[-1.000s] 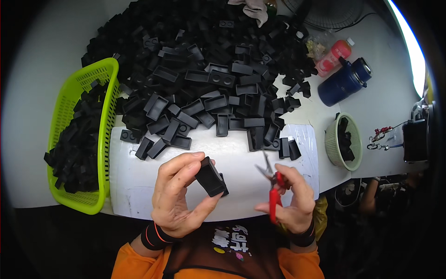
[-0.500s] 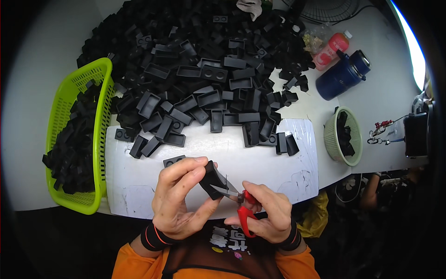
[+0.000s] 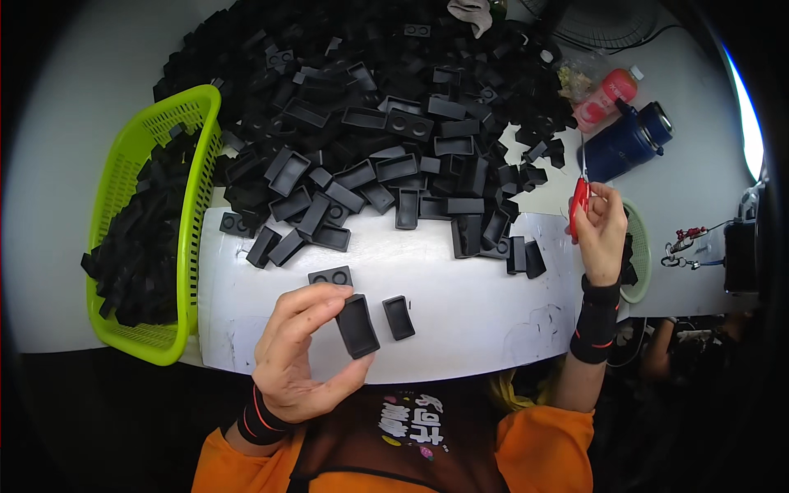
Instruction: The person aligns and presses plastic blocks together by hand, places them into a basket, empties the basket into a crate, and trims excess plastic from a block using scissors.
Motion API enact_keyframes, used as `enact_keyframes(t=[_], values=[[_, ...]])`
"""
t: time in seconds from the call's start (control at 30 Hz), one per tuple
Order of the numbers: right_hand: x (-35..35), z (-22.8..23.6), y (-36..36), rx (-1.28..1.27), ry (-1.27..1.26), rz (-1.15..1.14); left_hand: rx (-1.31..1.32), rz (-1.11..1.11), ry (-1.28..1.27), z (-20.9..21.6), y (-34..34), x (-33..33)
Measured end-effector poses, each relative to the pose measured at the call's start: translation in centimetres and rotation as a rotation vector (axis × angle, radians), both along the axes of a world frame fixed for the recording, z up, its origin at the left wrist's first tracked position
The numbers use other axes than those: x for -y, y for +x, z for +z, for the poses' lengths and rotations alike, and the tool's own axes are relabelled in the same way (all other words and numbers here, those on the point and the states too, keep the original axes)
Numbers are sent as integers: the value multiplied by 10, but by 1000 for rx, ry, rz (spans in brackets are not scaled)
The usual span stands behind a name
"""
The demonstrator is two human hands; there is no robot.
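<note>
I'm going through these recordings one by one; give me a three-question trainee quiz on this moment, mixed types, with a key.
1. What does the left hand hold?
2. True or false: the lime-green basket at the picture's left contains black blocks.
3. Where are the red-handled snips?
A) In the left hand
B) In the right hand
C) In the lime-green basket

Key:
1. A hollow black block
2. True
3. B
</note>
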State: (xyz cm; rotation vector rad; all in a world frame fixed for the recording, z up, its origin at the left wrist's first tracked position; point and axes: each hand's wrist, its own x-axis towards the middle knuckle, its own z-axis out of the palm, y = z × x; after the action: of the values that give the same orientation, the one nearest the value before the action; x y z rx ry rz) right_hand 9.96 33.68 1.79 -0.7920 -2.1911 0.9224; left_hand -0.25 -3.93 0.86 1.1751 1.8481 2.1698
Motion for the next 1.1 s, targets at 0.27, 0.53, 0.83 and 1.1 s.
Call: enact_keyframes(t=[0.27,0.53,0.83,1.1], values=[[-48,-18,-12,540,865,5,-577,-31,-809,18,-6,14],[151,4,2,210,499,749,-505,-51,-887,21,1,-20],[157,23,80,349,119,1285,-445,63,-818,33,-7,31],[177,14,16,202,385,925,-325,-111,-830,24,-1,4]])
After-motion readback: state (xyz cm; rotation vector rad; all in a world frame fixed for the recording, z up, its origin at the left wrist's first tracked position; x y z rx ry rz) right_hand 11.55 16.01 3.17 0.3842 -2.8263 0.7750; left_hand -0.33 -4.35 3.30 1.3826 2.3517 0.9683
